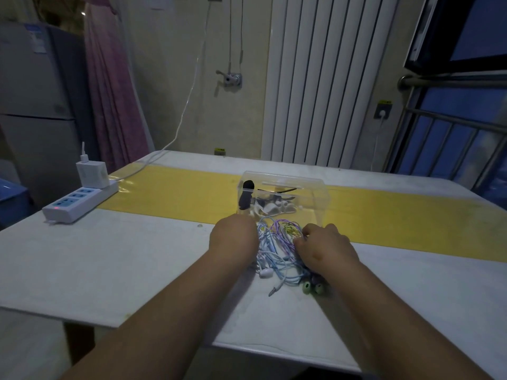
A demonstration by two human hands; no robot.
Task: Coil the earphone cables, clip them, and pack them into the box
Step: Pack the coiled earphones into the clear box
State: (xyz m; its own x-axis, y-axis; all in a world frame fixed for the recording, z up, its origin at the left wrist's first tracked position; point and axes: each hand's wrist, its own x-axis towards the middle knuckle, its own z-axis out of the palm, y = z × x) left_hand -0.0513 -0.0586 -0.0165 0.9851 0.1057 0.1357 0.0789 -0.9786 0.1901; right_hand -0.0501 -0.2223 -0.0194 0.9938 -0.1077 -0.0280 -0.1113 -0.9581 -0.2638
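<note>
A tangle of earphone cables (277,250), light blue, purple and yellow-green, lies on the white table (123,259) between my hands. My left hand (233,239) sits at the pile's left edge with its fingers curled under and hidden. My right hand (323,248) rests on the pile's right side, fingers curled into the purple and yellow strands. A white earbud (265,272), a metal jack plug (275,289) and two green earbuds (312,287) stick out at the near side. Just behind stands a clear plastic box (312,193) holding black and white clips and small parts.
A yellow strip (175,193) runs across the table under the box. A white power strip (79,201) with a plugged-in charger lies at the table's left edge, its cable running up the wall. A radiator and a window railing stand behind.
</note>
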